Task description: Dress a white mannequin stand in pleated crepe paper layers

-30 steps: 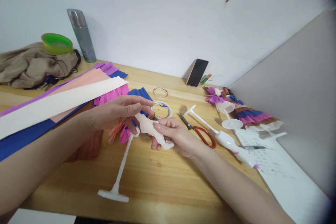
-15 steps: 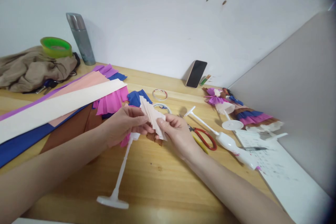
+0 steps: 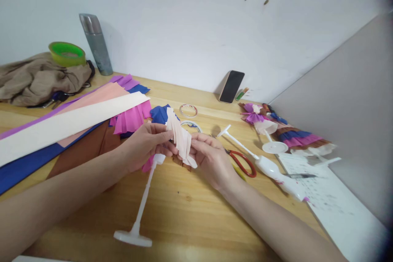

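Note:
A strip of pale pink crepe paper (image 3: 181, 137), gathered in small pleats, is stretched between my hands above the table. My left hand (image 3: 155, 141) pinches its left side between thumb and fingers. At the right edge, the fingertips of my right hand (image 3: 208, 153) are closed on the same paper. Below my left hand, a white plastic stand (image 3: 143, 204) with a round foot lies on the table, its upper end hidden under the hands. Blue crepe paper (image 3: 159, 114) shows just behind the pink strip, and a bit of magenta paper sticks out below my left hand.
Long crepe strips, white (image 3: 73, 125), blue and brown among them, spread across the left. Scissors with red handles (image 3: 244, 163) and a white doll torso on a stand (image 3: 276, 176) lie right of my hands. A phone (image 3: 231, 86) leans on the wall near tape rolls (image 3: 188, 110).
The pink strip has spread and turned more upright, its lower end fanning out. My right thumb has slid off its face to the edge. The view has shifted slightly.

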Demonstrator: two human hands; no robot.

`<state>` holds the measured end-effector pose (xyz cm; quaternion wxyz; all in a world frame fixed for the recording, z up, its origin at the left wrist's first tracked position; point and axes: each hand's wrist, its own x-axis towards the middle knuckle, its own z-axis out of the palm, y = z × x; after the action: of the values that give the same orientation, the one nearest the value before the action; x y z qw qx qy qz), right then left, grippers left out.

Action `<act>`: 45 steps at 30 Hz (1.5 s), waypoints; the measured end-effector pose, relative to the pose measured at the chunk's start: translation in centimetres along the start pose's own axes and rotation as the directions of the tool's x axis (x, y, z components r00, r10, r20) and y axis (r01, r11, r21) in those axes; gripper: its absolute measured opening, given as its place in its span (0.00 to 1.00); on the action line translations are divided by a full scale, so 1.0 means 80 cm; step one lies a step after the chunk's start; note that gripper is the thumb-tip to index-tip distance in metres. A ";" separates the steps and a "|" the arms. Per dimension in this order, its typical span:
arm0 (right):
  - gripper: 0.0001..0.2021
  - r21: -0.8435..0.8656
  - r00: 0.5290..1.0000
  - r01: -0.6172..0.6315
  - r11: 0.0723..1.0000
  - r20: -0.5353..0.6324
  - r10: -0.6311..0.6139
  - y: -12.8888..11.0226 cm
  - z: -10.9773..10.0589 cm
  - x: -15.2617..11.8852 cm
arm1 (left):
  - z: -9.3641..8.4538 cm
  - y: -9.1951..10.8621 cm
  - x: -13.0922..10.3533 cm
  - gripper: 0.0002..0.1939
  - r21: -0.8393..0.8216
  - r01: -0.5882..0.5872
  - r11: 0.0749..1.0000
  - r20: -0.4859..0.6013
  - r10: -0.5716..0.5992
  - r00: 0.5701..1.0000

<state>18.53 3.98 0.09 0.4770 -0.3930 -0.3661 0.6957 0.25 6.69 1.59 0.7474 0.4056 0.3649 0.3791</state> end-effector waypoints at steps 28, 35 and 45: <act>0.13 -0.048 0.985 0.172 0.984 0.001 -0.172 0.026 -0.001 0.003 | 0.017 -0.012 -0.009 0.18 0.157 -0.054 0.986 -0.013 0.057 0.998; 0.14 0.017 0.974 0.221 0.975 -0.057 -0.220 0.023 0.002 0.004 | 0.023 -0.002 -0.015 0.15 0.142 -0.165 0.976 -0.289 0.200 0.936; 0.15 -0.054 0.970 0.235 0.971 -0.044 -0.237 0.026 0.003 0.003 | 0.032 -0.012 -0.016 0.11 0.191 -0.094 0.977 -0.169 0.127 0.977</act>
<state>17.50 3.56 -1.73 0.5557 -0.3754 -0.4150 0.6148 2.11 4.33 2.09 0.6487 0.4561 0.4410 0.4204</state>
